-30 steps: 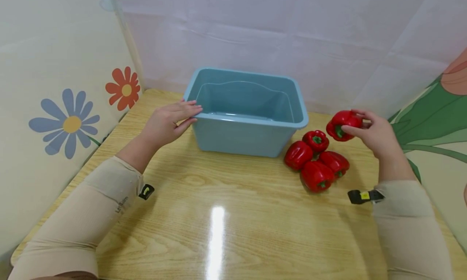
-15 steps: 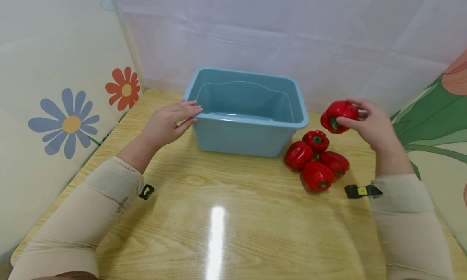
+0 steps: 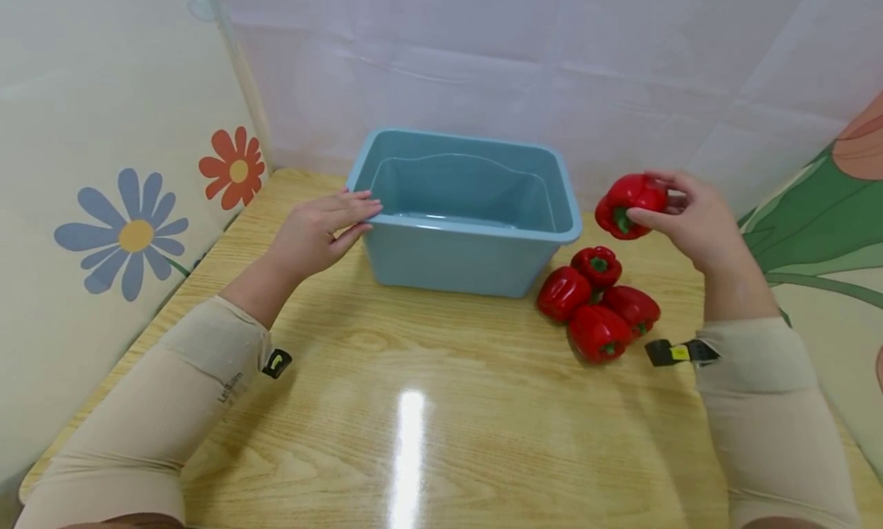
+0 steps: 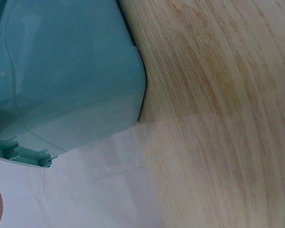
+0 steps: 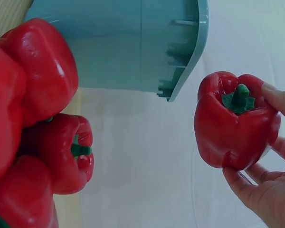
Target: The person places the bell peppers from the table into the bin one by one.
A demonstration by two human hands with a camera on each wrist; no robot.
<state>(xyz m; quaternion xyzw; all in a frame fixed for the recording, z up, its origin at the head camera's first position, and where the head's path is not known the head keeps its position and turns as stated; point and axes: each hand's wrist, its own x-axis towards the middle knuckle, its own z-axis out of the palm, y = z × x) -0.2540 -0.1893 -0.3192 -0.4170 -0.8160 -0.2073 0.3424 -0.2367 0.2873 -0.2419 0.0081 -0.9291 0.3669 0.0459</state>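
Observation:
A red bell pepper [image 3: 626,199] with a green stem is held in my right hand [image 3: 693,218], raised over the table to the right of the blue bin [image 3: 455,257]. In the right wrist view, thumb and fingers [image 5: 244,187] grip that bell pepper [image 5: 232,128] from the side. My left hand [image 3: 317,230] rests on the bin's front left rim, its fingers laid straight over the edge. Several more red bell peppers [image 3: 600,333] lie clustered by the bin's right front corner. The bin's visible inside holds nothing.
The wooden table [image 3: 345,429] carries the bin near its back, close to a pale draped wall [image 3: 441,61]. Flower-patterned panels [image 3: 134,238] stand at both sides. A black strap device [image 3: 679,353] sits at the right sleeve.
My right hand has risen with the bell pepper and shifted left, toward the bin. The left hand, the bin and the other peppers stay where they were.

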